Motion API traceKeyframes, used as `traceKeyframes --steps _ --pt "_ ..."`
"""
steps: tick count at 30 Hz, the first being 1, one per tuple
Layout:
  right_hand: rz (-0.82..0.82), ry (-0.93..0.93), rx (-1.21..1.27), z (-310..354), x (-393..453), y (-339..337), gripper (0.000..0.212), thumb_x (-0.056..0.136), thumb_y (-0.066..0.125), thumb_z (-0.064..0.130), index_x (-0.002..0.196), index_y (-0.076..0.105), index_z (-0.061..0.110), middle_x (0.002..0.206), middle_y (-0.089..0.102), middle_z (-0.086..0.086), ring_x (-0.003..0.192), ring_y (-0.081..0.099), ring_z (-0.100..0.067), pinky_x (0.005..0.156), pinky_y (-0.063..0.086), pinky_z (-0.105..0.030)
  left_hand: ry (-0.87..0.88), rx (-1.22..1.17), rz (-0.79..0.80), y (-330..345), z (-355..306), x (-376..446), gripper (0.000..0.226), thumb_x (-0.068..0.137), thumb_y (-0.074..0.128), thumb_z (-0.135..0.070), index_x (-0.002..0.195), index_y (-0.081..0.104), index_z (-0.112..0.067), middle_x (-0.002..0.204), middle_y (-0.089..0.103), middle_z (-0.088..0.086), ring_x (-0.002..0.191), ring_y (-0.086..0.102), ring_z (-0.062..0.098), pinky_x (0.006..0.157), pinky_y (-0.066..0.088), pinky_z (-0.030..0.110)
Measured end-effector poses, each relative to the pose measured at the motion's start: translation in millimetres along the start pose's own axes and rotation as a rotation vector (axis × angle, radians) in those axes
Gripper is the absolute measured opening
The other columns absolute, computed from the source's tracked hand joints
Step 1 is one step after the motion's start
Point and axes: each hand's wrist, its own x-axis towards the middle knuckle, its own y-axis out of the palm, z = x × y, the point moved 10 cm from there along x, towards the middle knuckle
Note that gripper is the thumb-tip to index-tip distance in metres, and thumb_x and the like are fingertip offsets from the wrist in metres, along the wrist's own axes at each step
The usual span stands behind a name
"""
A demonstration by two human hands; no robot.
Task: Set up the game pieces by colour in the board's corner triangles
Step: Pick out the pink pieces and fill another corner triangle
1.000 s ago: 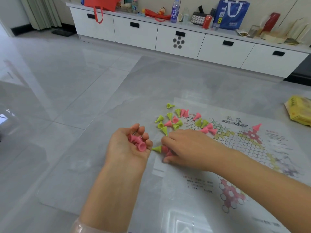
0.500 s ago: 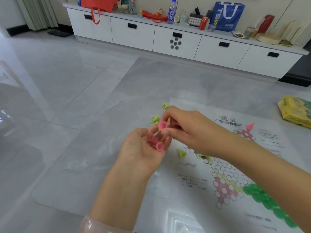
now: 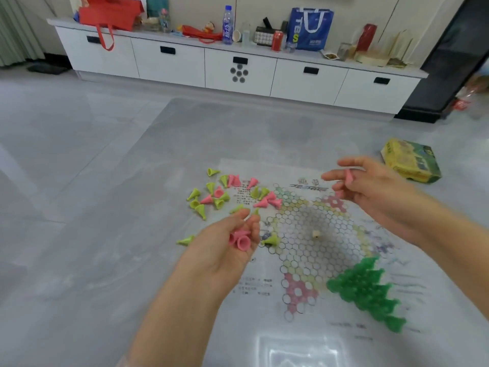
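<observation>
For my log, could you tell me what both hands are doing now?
Left hand: cupped, holding pink pieces.
Right hand: pinching one pink piece.

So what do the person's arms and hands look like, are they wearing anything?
Both the left hand and the right hand are bare: no gloves, rings or watch show. The forearms are bare too. At the bottom edge, a pale, see-through cuff seems to sit on the left arm, too blurred to be sure.

A grey tiled floor carries a clear mat; on it lie the paper game board, loose yellow-green and pink pieces and a yellow box
</observation>
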Motion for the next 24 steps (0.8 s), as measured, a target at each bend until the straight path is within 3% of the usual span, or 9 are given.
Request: traceKeyframes --steps 3,6,10,14,20,24 --pt "-0.095 -0.021 0.066 -14 -7 -46 0.027 0.093 0.045 0.003 0.118 0.042 0.010 0.103 0.065 -0.008 0.092 0.063 -0.016 0.079 0.055 -0.018 0.011 0.043 0.016 13 10 1 0.014 0.090 0.046 0.001 0.100 0.054 0.005 0.082 0.060 0.015 0.046 0.051 0.011 0.036 0.042 0.013" --pt "-0.183 0.048 0.107 -43 -6 -79 0.020 0.090 0.050 0.004 0.110 0.046 0.007 0.101 0.066 -0.012 0.085 0.066 -0.014 0.073 0.055 -0.016 0.029 0.094 0.051 27 15 2 0.019 0.085 0.049 -0.006 0.100 0.056 0.002 0.062 0.058 0.007 0.030 0.042 0.005 0.030 0.033 0.012" --pt "-0.237 0.141 0.093 -77 -4 -100 0.017 0.091 0.047 0.000 0.100 0.053 0.013 0.095 0.064 -0.010 0.069 0.054 -0.012 0.061 0.052 -0.016 0.059 0.205 0.064 37 18 5 0.027 0.095 0.042 -0.025 0.091 0.062 -0.007 0.052 0.057 0.001 0.036 0.043 0.006 0.031 0.030 0.011" --pt "-0.248 0.148 0.123 -89 3 -102 0.021 0.093 0.040 -0.003 0.100 0.055 0.009 0.089 0.059 -0.008 0.070 0.053 -0.013 0.057 0.051 -0.013 0.083 0.276 0.079 47 22 7 0.031 0.094 0.043 -0.033 0.091 0.064 -0.010 0.049 0.050 -0.003 0.040 0.043 0.006 0.034 0.030 0.013" --pt "-0.214 0.065 0.112 -85 11 -90 0.016 0.094 0.043 0.000 0.096 0.056 0.009 0.091 0.061 -0.009 0.085 0.063 -0.016 0.073 0.055 -0.016 0.115 0.358 0.089 51 22 8 0.018 0.089 0.052 -0.019 0.094 0.066 -0.009 0.050 0.047 -0.004 0.042 0.045 0.005 0.034 0.033 0.013" --pt "-0.284 0.038 -0.004 -86 18 -89 0.012 0.092 0.048 0.004 0.104 0.050 0.007 0.092 0.066 -0.007 0.087 0.066 -0.013 0.070 0.055 -0.013 0.133 0.384 0.095 54 23 10 0.018 0.090 0.051 -0.014 0.100 0.066 -0.008 0.055 0.053 -0.002 0.045 0.045 0.006 0.035 0.035 0.013"
